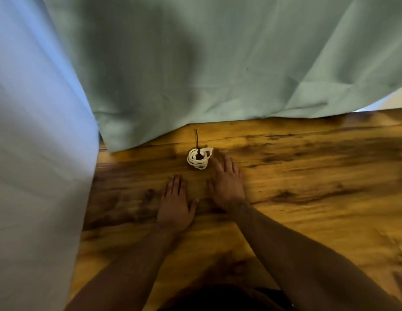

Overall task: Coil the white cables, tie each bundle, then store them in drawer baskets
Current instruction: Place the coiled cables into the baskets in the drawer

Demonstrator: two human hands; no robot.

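Head view: a round coil of white cable (199, 158), cinched by a thin black tie (196, 140), lies on the grainy wooden worktop (307, 176). The right hand (227, 182) at its 4 o'clock and the left hand (176, 200) at 7 lie flat, fingers straight, empty.

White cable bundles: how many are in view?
1. The coiled bundle lies on the wooden table ahead of the right hand. More may be hidden under the green cloth.

Table (307, 176): wood grain with dark streaks, near and right.
Green cloth (195, 63): far, draped over the table's far edge.
Pale cloth (34, 153): left, blurred, perhaps a curtain.
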